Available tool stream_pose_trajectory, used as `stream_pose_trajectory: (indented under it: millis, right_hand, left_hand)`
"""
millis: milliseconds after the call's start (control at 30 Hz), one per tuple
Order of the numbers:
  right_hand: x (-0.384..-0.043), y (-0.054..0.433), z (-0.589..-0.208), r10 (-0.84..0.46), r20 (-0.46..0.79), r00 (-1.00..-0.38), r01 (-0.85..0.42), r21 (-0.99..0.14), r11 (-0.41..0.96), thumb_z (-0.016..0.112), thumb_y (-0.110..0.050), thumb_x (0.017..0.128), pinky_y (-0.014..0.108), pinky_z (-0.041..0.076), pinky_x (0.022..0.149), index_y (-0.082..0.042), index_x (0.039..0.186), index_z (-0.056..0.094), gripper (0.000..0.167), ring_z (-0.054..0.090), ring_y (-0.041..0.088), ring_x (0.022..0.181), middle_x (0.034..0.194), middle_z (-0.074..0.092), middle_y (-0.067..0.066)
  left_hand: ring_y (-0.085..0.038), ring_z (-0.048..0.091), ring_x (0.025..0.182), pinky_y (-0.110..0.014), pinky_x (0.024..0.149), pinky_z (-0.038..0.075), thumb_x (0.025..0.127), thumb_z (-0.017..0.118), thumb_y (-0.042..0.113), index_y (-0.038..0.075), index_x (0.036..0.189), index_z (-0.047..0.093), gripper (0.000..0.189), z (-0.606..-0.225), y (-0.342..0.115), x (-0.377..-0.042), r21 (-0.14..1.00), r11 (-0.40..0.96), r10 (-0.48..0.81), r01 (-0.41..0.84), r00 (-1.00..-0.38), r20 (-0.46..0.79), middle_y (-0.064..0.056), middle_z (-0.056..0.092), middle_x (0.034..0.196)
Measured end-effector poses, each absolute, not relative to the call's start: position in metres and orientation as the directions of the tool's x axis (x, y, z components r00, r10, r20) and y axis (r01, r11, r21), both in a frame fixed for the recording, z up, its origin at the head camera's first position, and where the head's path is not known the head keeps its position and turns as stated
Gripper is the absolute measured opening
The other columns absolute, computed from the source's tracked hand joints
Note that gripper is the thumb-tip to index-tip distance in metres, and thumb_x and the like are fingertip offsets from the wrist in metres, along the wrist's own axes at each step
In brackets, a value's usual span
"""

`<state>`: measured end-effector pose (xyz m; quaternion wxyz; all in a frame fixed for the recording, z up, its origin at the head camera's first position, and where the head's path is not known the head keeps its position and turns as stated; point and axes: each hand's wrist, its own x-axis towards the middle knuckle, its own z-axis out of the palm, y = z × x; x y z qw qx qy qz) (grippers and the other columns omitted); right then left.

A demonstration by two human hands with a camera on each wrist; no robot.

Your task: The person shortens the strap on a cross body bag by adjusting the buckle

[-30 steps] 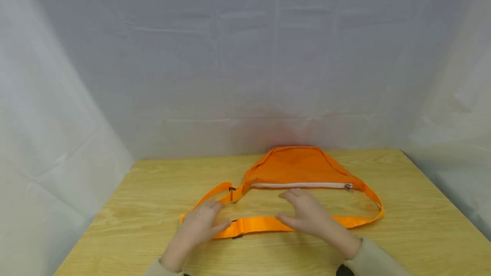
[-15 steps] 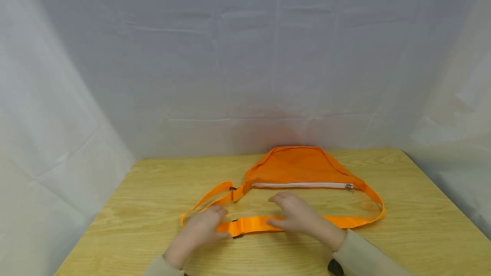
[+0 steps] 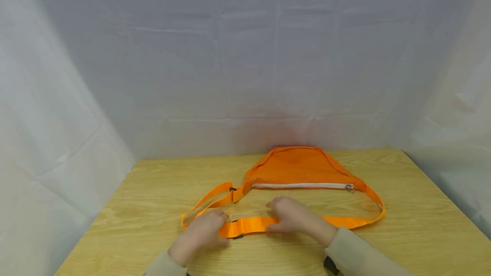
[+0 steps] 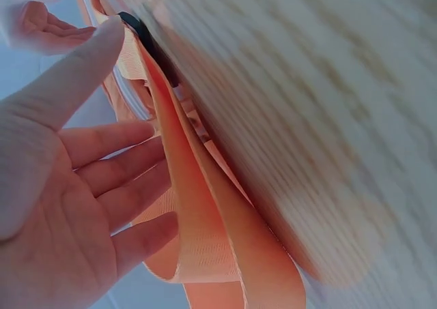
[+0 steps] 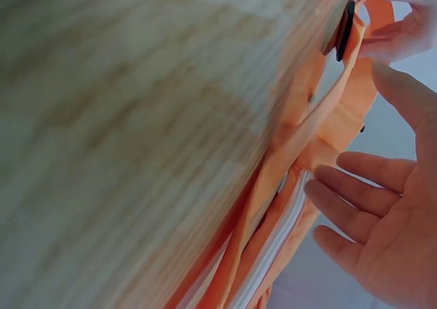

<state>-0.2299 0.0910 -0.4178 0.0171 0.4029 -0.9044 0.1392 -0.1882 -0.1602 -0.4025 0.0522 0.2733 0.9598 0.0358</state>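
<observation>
An orange waist bag (image 3: pixel 301 165) lies at the back of the wooden table, its white zipper (image 3: pixel 303 185) facing the person. The orange strap (image 3: pixel 253 225) loops forward from both ends of the bag. My left hand (image 3: pixel 201 233) is over the strap's left part, beside the black buckle piece (image 3: pixel 238 237). In the left wrist view its fingers are spread, and the thumb tip overlaps the black piece (image 4: pixel 147 43). My right hand (image 3: pixel 291 216) hovers at the strap's front middle; in the right wrist view its fingers (image 5: pixel 348 207) are loosely extended, with nothing grasped.
White sheeting (image 3: pixel 245 76) hangs behind the table (image 3: pixel 153 191) and at both sides. A second black strap fitting (image 3: pixel 232 189) sits near the bag's left end. A zipper pull (image 3: pixel 349 187) hangs at its right end.
Both hands have come slightly lower and closer to the person, the right one also shifting left along the strap. The bag stays in place.
</observation>
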Motion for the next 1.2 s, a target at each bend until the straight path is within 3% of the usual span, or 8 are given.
stream_pose_trajectory:
  millis: [267, 433, 700, 900, 1200]
  right_hand:
    - [-0.230, 0.086, -0.421, -0.774, 0.066, -0.629, -0.764, -0.233, 0.601, 0.073, -0.037, 0.068, 0.024, 0.035, 0.056, -0.010, 0.086, 0.062, 0.034, 0.039, 0.007, 0.060, 0.072, 0.053, -0.006]
    - [-0.228, 0.083, -0.421, -0.781, 0.028, -0.624, -0.768, -0.204, 0.607, 0.072, -0.037, 0.069, 0.025, 0.041, 0.065, -0.009, 0.095, 0.064, 0.039, 0.047, 0.005, 0.070, 0.086, 0.059, -0.003]
    - [-0.226, 0.079, -0.420, -0.779, -0.003, -0.627, -0.763, -0.198, 0.615, 0.072, -0.033, 0.070, 0.028, 0.044, 0.075, -0.007, 0.103, 0.063, 0.042, 0.055, 0.011, 0.086, 0.096, 0.062, 0.000]
    - [-0.226, 0.076, -0.421, -0.788, -0.020, -0.616, -0.770, -0.193, 0.608, 0.072, -0.032, 0.071, 0.026, 0.045, 0.072, -0.008, 0.102, 0.063, 0.040, 0.055, 0.008, 0.083, 0.093, 0.062, -0.003]
    - [-0.228, 0.077, -0.423, -0.790, -0.007, -0.613, -0.775, -0.190, 0.603, 0.072, -0.029, 0.071, 0.025, 0.044, 0.071, -0.008, 0.101, 0.064, 0.037, 0.054, 0.007, 0.081, 0.091, 0.062, -0.002]
  left_hand:
    - [-0.013, 0.052, 0.074, -0.030, 0.067, 0.044, 0.066, 0.076, 0.027, 0.004, 0.097, 0.061, 0.041, -0.408, -0.162, -0.191, 0.098, 0.823, 0.567, 0.560, -0.822, -0.055, -0.003, 0.057, 0.088]
    - [-0.011, 0.050, 0.069, -0.029, 0.063, 0.044, 0.066, 0.077, 0.026, 0.006, 0.094, 0.062, 0.037, -0.410, -0.160, -0.194, 0.085, 0.815, 0.578, 0.573, -0.814, -0.060, -0.001, 0.056, 0.085]
    - [-0.008, 0.042, 0.061, -0.026, 0.056, 0.040, 0.065, 0.077, 0.025, 0.009, 0.084, 0.061, 0.030, -0.408, -0.158, -0.193, 0.052, 0.812, 0.583, 0.581, -0.809, -0.071, 0.003, 0.048, 0.075]
    - [-0.009, 0.035, 0.057, -0.024, 0.050, 0.034, 0.064, 0.077, 0.020, 0.010, 0.079, 0.059, 0.025, -0.409, -0.159, -0.194, 0.037, 0.804, 0.595, 0.594, -0.803, -0.046, 0.005, 0.040, 0.070]
    - [-0.007, 0.036, 0.058, -0.023, 0.052, 0.035, 0.066, 0.077, 0.023, 0.010, 0.082, 0.061, 0.026, -0.410, -0.160, -0.197, 0.083, 0.805, 0.592, 0.587, -0.804, -0.055, 0.007, 0.041, 0.071]
